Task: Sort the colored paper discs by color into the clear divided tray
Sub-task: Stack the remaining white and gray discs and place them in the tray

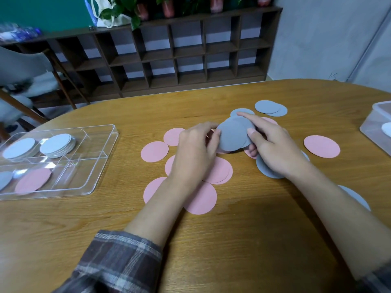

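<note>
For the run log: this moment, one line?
left hand, right hand grip grey disc stack | divided tray: white discs, pink disc, grey disc | table: loose pink discs, loose grey discs

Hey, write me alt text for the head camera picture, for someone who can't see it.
The left hand and right hand hold a small stack of grey discs above a wooden table scattered with pink discs and more grey ones. To the left, a clear divided tray holds white, pink and grey discs.
</note>
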